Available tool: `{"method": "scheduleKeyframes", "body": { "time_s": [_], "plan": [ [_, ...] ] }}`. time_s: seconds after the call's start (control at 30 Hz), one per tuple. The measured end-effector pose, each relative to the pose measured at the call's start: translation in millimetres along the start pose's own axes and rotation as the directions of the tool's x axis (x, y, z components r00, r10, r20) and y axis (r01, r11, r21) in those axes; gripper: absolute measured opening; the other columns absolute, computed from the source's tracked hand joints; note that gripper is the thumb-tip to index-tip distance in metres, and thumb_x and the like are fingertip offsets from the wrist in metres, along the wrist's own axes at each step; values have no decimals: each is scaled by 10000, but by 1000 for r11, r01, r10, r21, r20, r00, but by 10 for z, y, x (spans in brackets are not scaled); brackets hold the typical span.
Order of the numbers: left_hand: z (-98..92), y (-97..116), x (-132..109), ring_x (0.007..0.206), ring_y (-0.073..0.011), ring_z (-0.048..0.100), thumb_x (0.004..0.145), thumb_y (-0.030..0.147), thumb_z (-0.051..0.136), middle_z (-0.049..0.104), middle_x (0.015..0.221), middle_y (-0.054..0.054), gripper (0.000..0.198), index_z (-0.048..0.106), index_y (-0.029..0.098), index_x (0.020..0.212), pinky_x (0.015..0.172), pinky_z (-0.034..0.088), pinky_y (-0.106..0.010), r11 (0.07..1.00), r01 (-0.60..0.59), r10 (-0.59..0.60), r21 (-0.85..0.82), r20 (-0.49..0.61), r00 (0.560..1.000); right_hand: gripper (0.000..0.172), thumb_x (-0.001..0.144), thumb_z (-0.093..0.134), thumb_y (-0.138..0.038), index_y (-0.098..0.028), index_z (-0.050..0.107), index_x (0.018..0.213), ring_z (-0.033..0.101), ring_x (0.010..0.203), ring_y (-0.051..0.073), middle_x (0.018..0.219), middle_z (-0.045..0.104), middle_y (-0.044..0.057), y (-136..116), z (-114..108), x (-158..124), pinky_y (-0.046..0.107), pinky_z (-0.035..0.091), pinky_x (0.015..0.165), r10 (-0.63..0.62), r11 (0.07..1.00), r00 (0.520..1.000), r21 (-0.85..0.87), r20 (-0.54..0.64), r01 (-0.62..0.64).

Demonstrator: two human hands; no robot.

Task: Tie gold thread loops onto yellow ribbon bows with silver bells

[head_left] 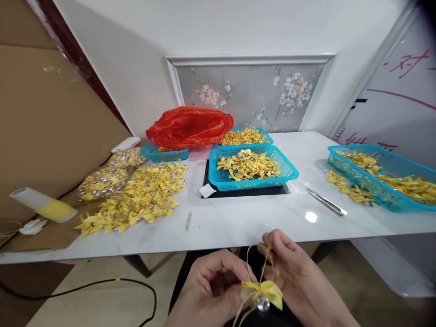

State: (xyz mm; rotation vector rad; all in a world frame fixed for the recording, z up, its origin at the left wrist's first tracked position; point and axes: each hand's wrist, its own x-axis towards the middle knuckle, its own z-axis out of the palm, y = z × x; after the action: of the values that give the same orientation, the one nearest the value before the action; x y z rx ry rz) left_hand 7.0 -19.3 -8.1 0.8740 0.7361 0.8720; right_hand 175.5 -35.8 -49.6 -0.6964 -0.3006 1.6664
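The person's left hand (213, 288) is nearer the person than the central basket (250, 185), low in the view and in front of the counter (190, 236). Its grip is narrow, thumb and forefinger closed on the yellow bow (271, 289), which is therefore also on the near side of the central basket, off the counter. A silver bell (263, 305) hangs at the bow's knot. The right hand (296, 270), likewise on the near side of the central basket, has its fingertips pinched together on the thin yellow cord (262, 269) that loops up from the bow; further strands trail below the left hand.

The central basket is blue and holds a pile of similar bows (250, 164); a black panel (245, 193) shows under its front, with a white scrap (207, 190) by its near left corner. Directly behind it stands a rear basket (269, 135), also filled. Behind and to its left, a red plastic bag (190, 125) lies over another blue basket (166, 156). Left of the central basket spreads a loose heap of bows (146, 195), with clear bags of bows (102, 181) farther left. To its right lies a slim metal tool (325, 200), and beyond that, farther right, a larger blue basket (381, 193).
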Motion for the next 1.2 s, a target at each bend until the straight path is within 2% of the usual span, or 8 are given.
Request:
{"method": "scheduleKeyframes", "body": {
  "time_s": [0.23,0.33,0.43,0.53,0.7,0.83,1.03,1.2],
  "plan": [
    [43,55,-68,585,-75,619,621,219,915,727,665,9,177,746,175,648,572,481,-161,999,0,-4,-47,-75,997,411,518,965,-201,-248,715,840,600,627,25,877,635,-41,-316,-494,-134,52,559,667,-220,975,938,-34,-267,219],
    [71,80,-81,579,-75,622,614,227,919,724,656,16,189,739,176,637,574,488,-166,999,25,-29,-41,-100,995,355,576,952,-282,-257,707,831,635,722,71,873,636,-34,-363,-539,-179,111,589,685,-347,937,890,-148,-296,316],
    [101,92,-61,579,-78,618,591,258,931,722,655,14,219,736,168,637,573,483,-167,998,52,-54,-25,-97,994,221,811,792,-398,-212,694,879,621,731,101,969,642,26,-249,-411,-202,165,564,621,-316,876,944,-412,-100,250],
    [103,96,-27,597,-80,627,604,260,926,722,659,14,219,734,162,642,587,480,-161,997,67,-70,-30,-97,993,284,953,593,-480,-207,673,950,557,606,57,1071,624,48,-54,-244,-164,182,490,576,-112,835,984,-524,141,170],
    [53,98,-3,582,-103,645,667,242,889,730,632,5,175,733,163,661,584,484,-183,992,124,-125,-36,-37,991,416,920,574,-601,-199,612,1014,499,550,70,809,589,7,121,-125,-55,175,416,514,144,881,925,-472,351,42],
    [65,110,-15,566,-84,593,601,238,923,697,601,16,213,730,151,621,563,453,-163,992,126,-127,-16,-157,979,385,803,775,-501,-150,618,808,413,522,49,638,535,-30,68,-96,-51,151,332,512,153,867,942,-498,299,17],
    [76,117,-41,566,-70,590,580,236,937,687,632,18,234,723,151,626,553,448,-160,987,140,-150,-81,-136,979,289,806,801,-352,-99,705,702,410,533,45,580,537,-18,26,-254,-17,129,318,498,36,850,988,-524,152,49],
    [2,42,1,585,-86,608,615,263,921,708,659,10,217,732,167,661,572,466,-186,988,150,-152,-34,-76,985,257,759,839,-385,-173,695,754,541,661,51,860,619,-7,7,-299,-36,105,442,546,-113,949,993,-300,-23,101]
  ]
}}
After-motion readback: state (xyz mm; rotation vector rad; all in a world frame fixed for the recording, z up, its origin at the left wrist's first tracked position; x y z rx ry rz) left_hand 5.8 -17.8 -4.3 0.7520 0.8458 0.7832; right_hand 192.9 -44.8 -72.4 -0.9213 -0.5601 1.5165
